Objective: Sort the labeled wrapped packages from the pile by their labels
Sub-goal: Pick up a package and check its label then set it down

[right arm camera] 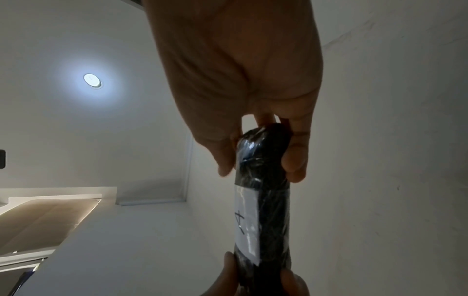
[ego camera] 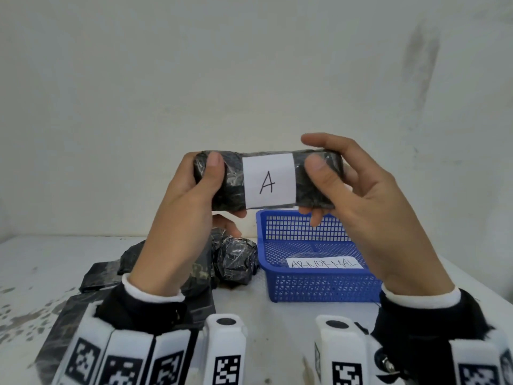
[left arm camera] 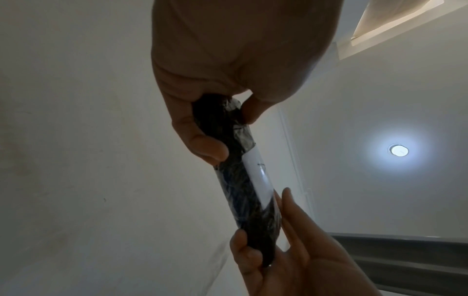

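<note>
A long black wrapped package (ego camera: pixel 233 184) with a white label marked "A" (ego camera: pixel 268 182) is held up level in front of the wall, label facing me. My left hand (ego camera: pixel 191 190) grips its left end, thumb on the front. My right hand (ego camera: pixel 341 184) pinches its right end between thumb and fingers. The left wrist view shows the package (left arm camera: pixel 235 180) end-on, and so does the right wrist view, with the package (right arm camera: pixel 268 180) running down the frame. A pile of black wrapped packages (ego camera: pixel 236 257) lies on the table below, partly hidden by my left forearm.
A blue mesh basket (ego camera: pixel 319 287) with a paper reading "ABNORMAL" (ego camera: pixel 324 263) stands on the white table (ego camera: pixel 33 268) at the right of the pile. Flat dark packages (ego camera: pixel 97 276) lie at the left. A bare wall rises right behind.
</note>
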